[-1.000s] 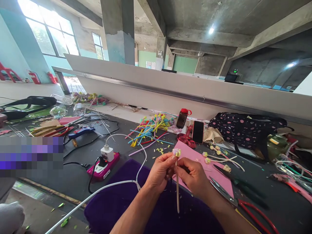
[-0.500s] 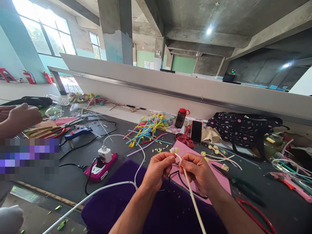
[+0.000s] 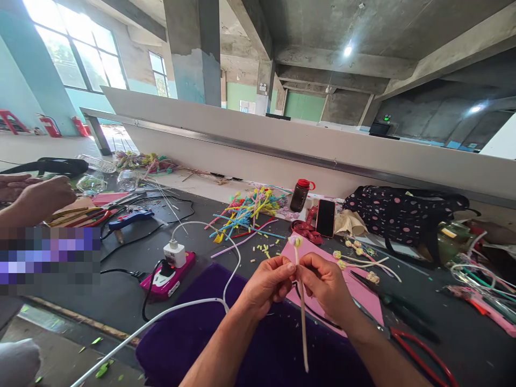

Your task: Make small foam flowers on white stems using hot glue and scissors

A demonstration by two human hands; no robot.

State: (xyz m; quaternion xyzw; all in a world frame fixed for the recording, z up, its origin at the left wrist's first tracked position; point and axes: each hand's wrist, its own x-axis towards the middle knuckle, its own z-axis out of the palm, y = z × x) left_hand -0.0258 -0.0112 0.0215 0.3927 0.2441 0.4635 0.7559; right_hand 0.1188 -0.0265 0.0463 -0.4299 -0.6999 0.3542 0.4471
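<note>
A cream fuzzy stem (image 3: 303, 322), which looks like a pipe cleaner, hangs almost straight down between my two hands. At its top end sits a small yellow and lilac bud (image 3: 295, 241). My left hand (image 3: 271, 284) pinches the stem from the left, thumb and forefinger just below the bud. From the other side my right hand (image 3: 323, 281) closes its fingers on the same stem, close to the left fingertips. Pink paper (image 3: 365, 303) lies beneath the hands, with a dark purple cloth (image 3: 193, 333) nearer me.
Red-handled scissors (image 3: 423, 355) and dark-handled pliers (image 3: 403, 312) lie to the right. A pink power strip (image 3: 179, 277) with white cable sits left. Behind are colourful stems (image 3: 245, 215), a bottle (image 3: 300, 196) and a phone (image 3: 325, 217). Another person's hands (image 3: 44, 196) work at far left.
The stem has swung from a slant to nearly upright, its lower end moving left. The bud now stands higher above my fingertips. Both hands stay on the stem.
</note>
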